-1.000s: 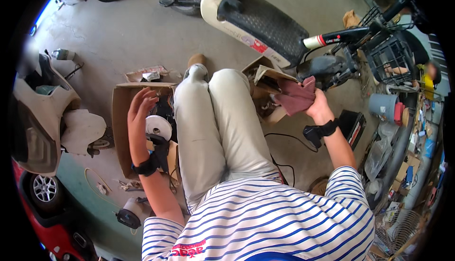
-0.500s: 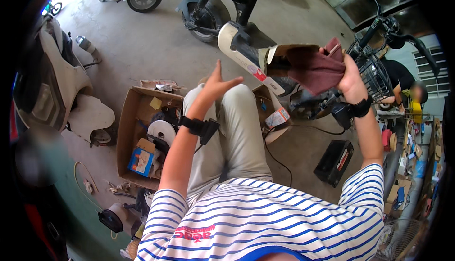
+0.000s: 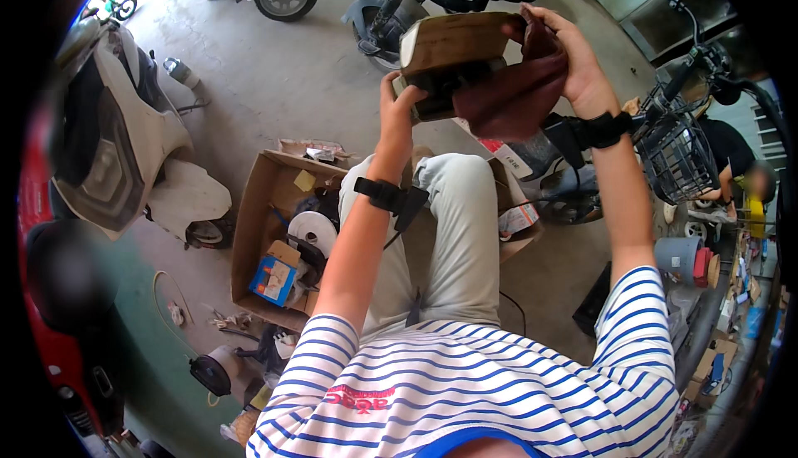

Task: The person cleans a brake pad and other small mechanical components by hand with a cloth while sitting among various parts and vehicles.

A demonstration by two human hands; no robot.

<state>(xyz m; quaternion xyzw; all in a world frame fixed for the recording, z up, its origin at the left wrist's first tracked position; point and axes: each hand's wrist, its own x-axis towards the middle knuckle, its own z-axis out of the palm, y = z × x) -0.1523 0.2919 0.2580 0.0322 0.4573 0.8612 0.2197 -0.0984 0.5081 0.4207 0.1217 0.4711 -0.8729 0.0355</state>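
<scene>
My left hand (image 3: 398, 111) has just reached the cardboard box (image 3: 457, 40), raised beyond the knees (image 3: 455, 174); its grip holds the left end, my right hand (image 3: 579, 63) clasps maroon cloth (image 3: 511, 99) against it, so both steady it.

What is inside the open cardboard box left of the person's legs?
Inside the cardboard box: a white disc, a blue carton, a small yellow piece and dark items too unclear to name. Whatever lies beneath them is covered.
</scene>
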